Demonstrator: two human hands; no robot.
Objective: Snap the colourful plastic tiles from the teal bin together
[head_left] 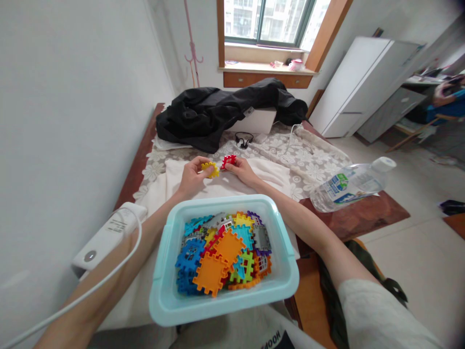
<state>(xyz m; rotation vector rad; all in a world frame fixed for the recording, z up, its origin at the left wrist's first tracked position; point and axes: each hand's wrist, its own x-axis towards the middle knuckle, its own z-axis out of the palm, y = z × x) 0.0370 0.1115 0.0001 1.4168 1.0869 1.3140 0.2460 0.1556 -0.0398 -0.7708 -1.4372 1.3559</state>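
Note:
My left hand (193,175) is closed on a yellow interlocking building tile (210,169) with notched edges. Close by on the right, my right hand (242,170) grips a red notched tile (228,162) that has a window-like lattice. A small gap separates the two tiles, and both are held above a white cloth (267,172). Nearer to me, between my forearms, stands a light blue plastic bin (163,271). Inside it lies a heap of notched tiles in orange, blue, yellow, green, red, grey and purple, such as an orange tile (229,246) on top.
A large clear bottle (348,184) stands right of my right forearm. Beyond my hands lie black earphones (244,139) and a black garment (207,114) over a white box (257,121). On the left, a white power bank-like device (112,235) trails a white cable (119,264). A person sits far right.

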